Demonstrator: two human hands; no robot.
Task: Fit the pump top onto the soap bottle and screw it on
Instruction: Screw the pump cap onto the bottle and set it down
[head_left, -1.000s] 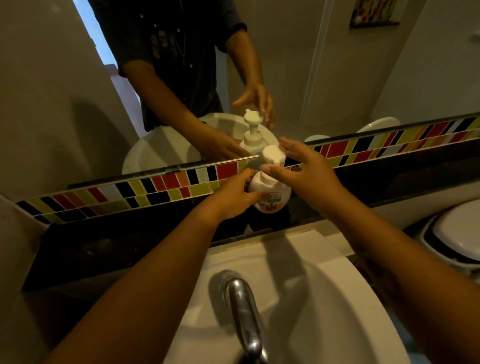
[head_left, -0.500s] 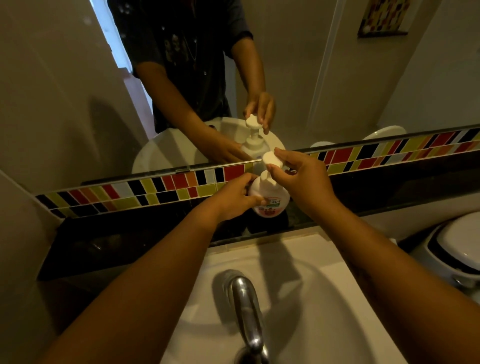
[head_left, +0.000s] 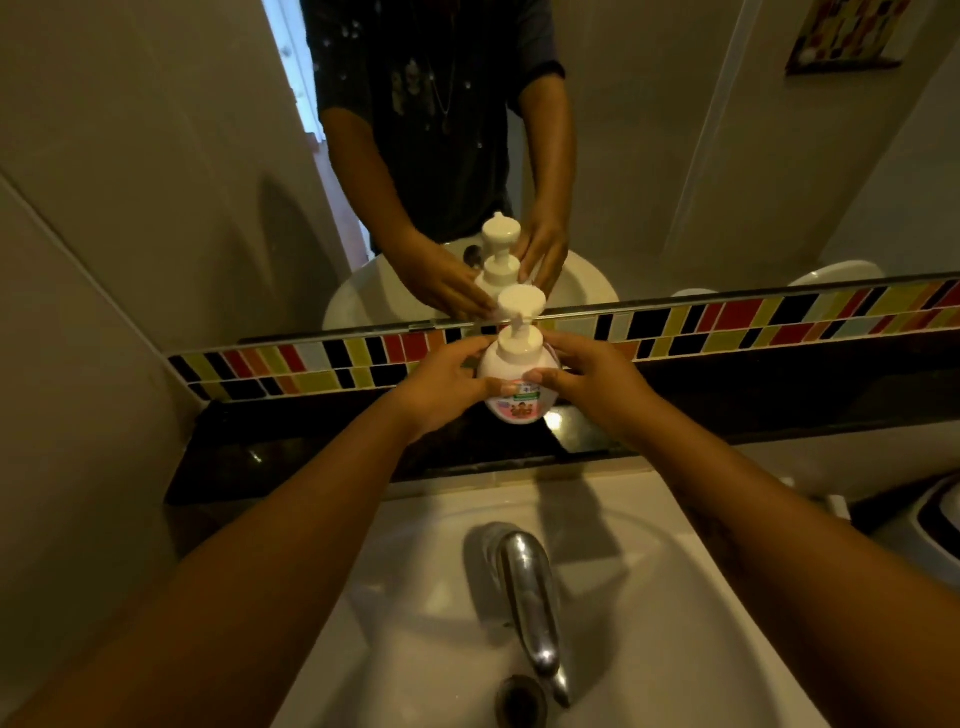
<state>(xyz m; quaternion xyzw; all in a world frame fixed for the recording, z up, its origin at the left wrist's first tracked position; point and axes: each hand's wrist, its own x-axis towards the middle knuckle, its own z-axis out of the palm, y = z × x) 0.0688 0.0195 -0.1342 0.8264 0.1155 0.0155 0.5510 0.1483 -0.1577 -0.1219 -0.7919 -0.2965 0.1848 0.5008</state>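
A round white soap bottle (head_left: 511, 400) with a pink and green label stands upright on the dark ledge (head_left: 311, 452) behind the sink. Its white pump top (head_left: 521, 312) sits on the neck, the flat head raised above the collar. My left hand (head_left: 441, 384) cups the bottle's left side, thumb across the front. My right hand (head_left: 592, 379) cups the right side, thumb on the label's upper edge. Neither hand touches the pump head. The mirror above repeats the bottle and both hands.
A white sink (head_left: 649, 597) with a chrome tap (head_left: 530, 597) and drain (head_left: 519, 701) lies below the ledge. A band of coloured tiles (head_left: 727, 322) runs under the mirror. A white toilet edge (head_left: 935, 525) shows at the right.
My right hand left the pump head and dropped to the bottle's right side. The camera view shifted, so the bottle appears lower and more central. My left hand stayed on the bottle.
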